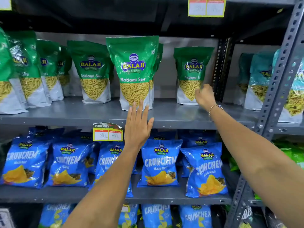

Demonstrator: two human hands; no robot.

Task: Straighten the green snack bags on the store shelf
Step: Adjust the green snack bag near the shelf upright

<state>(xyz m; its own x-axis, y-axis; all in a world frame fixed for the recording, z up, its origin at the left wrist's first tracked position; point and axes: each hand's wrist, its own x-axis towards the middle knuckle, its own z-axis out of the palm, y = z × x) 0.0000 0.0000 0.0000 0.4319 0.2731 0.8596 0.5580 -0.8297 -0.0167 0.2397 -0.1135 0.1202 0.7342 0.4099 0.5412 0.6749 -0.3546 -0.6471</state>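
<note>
Several green Balaji Ratlami Sev bags stand upright on a grey metal shelf [172, 116]. The middle green bag [133, 69] stands nearest the front edge, with another bag close behind it. My left hand [138, 125] is flat and open, its fingertips just at the bottom of that middle bag. The right green bag [190, 74] stands farther back. My right hand [204, 96] reaches to this bag's lower right corner with fingers curled at its edge; whether it grips the bag is unclear. More green bags [92, 71] stand in rows to the left.
Blue Crunchem chip bags [159, 163] fill the shelf below, more blue bags under that. A yellow price tag [107, 134] hangs on the shelf edge by my left wrist. A perforated grey upright [278, 76] stands at right, with teal bags [259, 79] behind it.
</note>
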